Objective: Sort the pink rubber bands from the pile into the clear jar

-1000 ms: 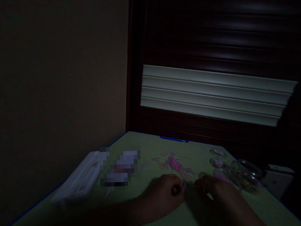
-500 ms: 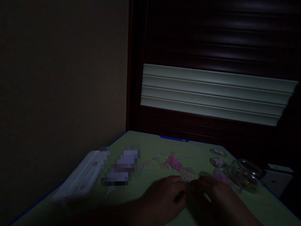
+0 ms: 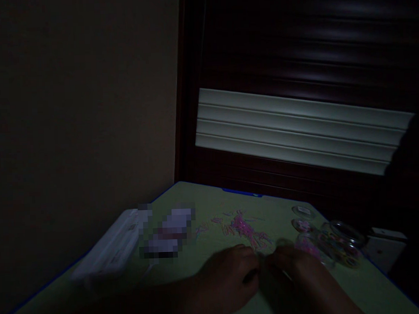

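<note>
In dim light, my left hand [image 3: 230, 277] hovers over the near part of the table with its fingers curled in a pinch. My right hand [image 3: 299, 268] is beside it, its fingers bent inward and also closed. A small gap separates the fingertips. Whatever they hold, if anything, is too dark and small to make out. Just beyond the fingers lies a loose pile of thin pink and pastel bands [image 3: 242, 226]. A small clear tub [image 3: 308, 247] with pink bands stands close behind my right hand, partly hidden by it.
A clear jar [image 3: 341, 244] of colourful bands lies at the right, with round clear lids [image 3: 303, 212] behind. To the left are a white case [image 3: 111, 247] and a blurred-out flat object [image 3: 171, 231]. The pale table [image 3: 200, 196] has a blue edge; a wall and dark slatted panel stand behind.
My right hand has shifted slightly to the right, so the gap between the fingertips is a little wider. My left hand has barely moved; the things on the table lie as before.
</note>
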Action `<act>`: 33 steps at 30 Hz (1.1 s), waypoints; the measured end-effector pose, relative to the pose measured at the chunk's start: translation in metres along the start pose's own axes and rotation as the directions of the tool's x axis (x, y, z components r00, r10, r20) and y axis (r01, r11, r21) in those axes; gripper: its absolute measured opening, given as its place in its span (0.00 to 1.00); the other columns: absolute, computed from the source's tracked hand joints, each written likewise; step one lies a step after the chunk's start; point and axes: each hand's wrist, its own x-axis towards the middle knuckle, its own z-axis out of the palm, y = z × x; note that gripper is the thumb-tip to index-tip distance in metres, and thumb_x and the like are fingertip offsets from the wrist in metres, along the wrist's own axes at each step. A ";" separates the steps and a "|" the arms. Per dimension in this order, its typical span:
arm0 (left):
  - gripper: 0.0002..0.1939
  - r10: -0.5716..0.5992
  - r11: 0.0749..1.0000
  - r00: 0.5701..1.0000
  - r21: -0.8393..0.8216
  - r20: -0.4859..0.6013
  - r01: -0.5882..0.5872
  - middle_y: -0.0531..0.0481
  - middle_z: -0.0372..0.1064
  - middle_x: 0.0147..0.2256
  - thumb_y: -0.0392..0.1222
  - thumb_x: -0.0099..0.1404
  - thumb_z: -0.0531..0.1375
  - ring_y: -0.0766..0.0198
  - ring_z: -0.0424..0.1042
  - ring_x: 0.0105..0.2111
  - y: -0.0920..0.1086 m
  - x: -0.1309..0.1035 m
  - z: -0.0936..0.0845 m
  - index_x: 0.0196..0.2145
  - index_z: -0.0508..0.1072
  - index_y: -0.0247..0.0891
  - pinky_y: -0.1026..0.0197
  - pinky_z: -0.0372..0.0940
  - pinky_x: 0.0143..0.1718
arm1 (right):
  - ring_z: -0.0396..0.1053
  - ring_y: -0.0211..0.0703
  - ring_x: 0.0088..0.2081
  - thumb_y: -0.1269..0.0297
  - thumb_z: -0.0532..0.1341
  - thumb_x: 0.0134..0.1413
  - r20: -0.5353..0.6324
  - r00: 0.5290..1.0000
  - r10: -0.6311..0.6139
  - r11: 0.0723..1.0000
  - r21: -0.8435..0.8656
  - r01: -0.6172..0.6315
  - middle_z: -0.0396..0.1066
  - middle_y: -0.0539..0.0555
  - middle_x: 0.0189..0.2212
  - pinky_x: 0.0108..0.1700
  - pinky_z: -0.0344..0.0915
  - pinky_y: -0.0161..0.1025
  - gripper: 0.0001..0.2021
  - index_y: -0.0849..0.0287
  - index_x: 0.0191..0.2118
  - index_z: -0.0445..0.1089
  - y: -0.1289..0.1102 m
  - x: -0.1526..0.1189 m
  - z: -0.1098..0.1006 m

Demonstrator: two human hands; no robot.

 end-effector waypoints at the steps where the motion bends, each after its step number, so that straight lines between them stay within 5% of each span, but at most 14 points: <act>1: 0.03 0.002 1.000 1.000 -0.002 -0.004 -0.002 0.54 0.65 0.31 0.32 0.59 0.56 0.66 0.65 0.33 0.000 0.000 0.000 0.29 0.66 0.38 0.66 0.58 0.35 | 0.69 0.39 0.28 0.80 0.55 0.43 -0.001 1.000 0.003 1.000 -0.007 -0.003 0.72 0.52 0.27 0.29 0.58 0.31 0.12 0.58 0.27 0.72 0.000 0.000 0.000; 13: 0.04 0.025 0.999 0.999 -0.023 -0.031 -0.026 0.55 0.65 0.30 0.32 0.61 0.55 0.68 0.65 0.32 0.001 -0.001 -0.002 0.29 0.66 0.38 0.68 0.57 0.34 | 0.70 0.43 0.31 0.82 0.53 0.45 -0.090 0.996 -0.012 0.967 -0.253 -0.011 0.72 0.53 0.29 0.31 0.57 0.35 0.15 0.56 0.31 0.72 0.012 -0.005 -0.015; 19: 0.05 0.038 0.999 0.999 0.000 -0.025 -0.038 0.54 0.66 0.31 0.32 0.61 0.54 0.67 0.65 0.33 0.000 -0.001 -0.002 0.30 0.68 0.38 0.67 0.58 0.35 | 0.70 0.56 0.42 0.79 0.53 0.46 -0.237 0.964 0.116 0.878 -0.430 -0.212 0.71 0.63 0.45 0.39 0.62 0.46 0.20 0.60 0.45 0.71 0.028 -0.017 -0.034; 23: 0.05 0.032 0.999 0.999 0.020 -0.002 -0.032 0.53 0.66 0.31 0.32 0.61 0.54 0.67 0.65 0.33 -0.002 -0.001 -0.001 0.30 0.68 0.37 0.67 0.59 0.35 | 0.71 0.54 0.37 0.79 0.52 0.52 -0.323 0.902 0.286 0.793 -0.449 -0.412 0.73 0.61 0.38 0.36 0.63 0.46 0.16 0.61 0.42 0.71 0.033 -0.023 -0.045; 33: 0.05 0.027 0.999 1.000 0.021 0.002 -0.027 0.52 0.67 0.31 0.33 0.62 0.54 0.66 0.66 0.33 0.000 -0.002 -0.003 0.30 0.69 0.37 0.66 0.59 0.36 | 0.72 0.51 0.32 0.80 0.47 0.55 -0.211 0.869 0.448 0.762 -0.418 -0.495 0.72 0.60 0.33 0.30 0.62 0.43 0.16 0.62 0.35 0.71 0.038 -0.023 -0.048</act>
